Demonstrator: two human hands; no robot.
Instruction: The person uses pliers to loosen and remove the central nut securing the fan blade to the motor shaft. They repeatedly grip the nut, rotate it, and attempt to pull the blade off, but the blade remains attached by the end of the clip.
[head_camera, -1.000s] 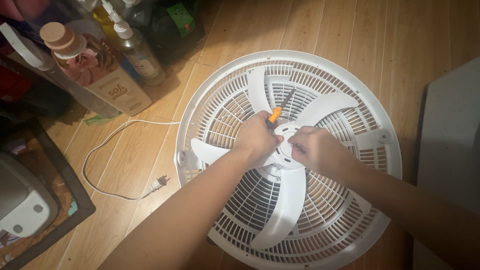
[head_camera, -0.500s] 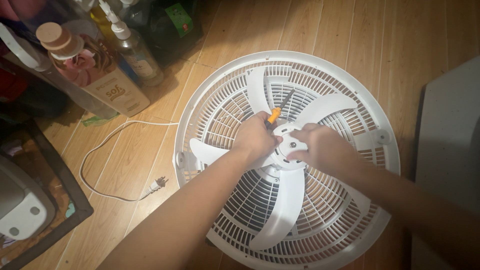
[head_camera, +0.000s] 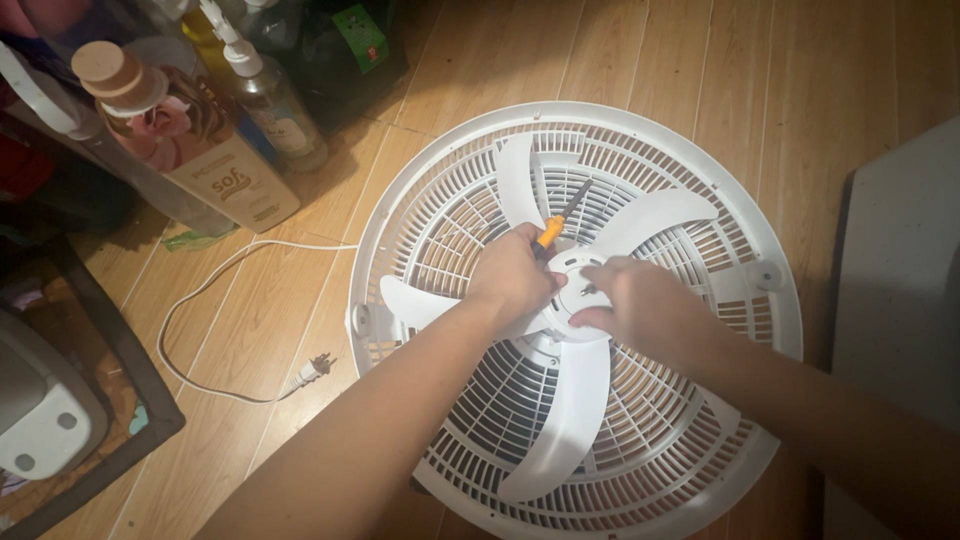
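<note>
A white fan lies face up on the wooden floor, its round grille (head_camera: 420, 190) under a white blade wheel (head_camera: 565, 420) with several blades. My left hand (head_camera: 512, 275) is closed around an orange-handled screwdriver (head_camera: 556, 223) whose dark shaft points up and away over the grille. That hand rests at the left edge of the blade hub (head_camera: 578, 295). My right hand (head_camera: 640, 305) lies on the hub's right side, with its fingertips touching a small fastener at the hub's centre.
The fan's white power cord (head_camera: 200, 300) loops over the floor to a plug (head_camera: 312, 370) at the left. Bottles (head_camera: 200, 150) stand at the top left. A dark-framed bin (head_camera: 90, 400) sits at the left edge, a grey slab (head_camera: 900, 300) at the right.
My right hand's fingers shifted slightly on the hub, first uncovering the centre fastener and now pinching at it. The left hand and screwdriver stayed put.
</note>
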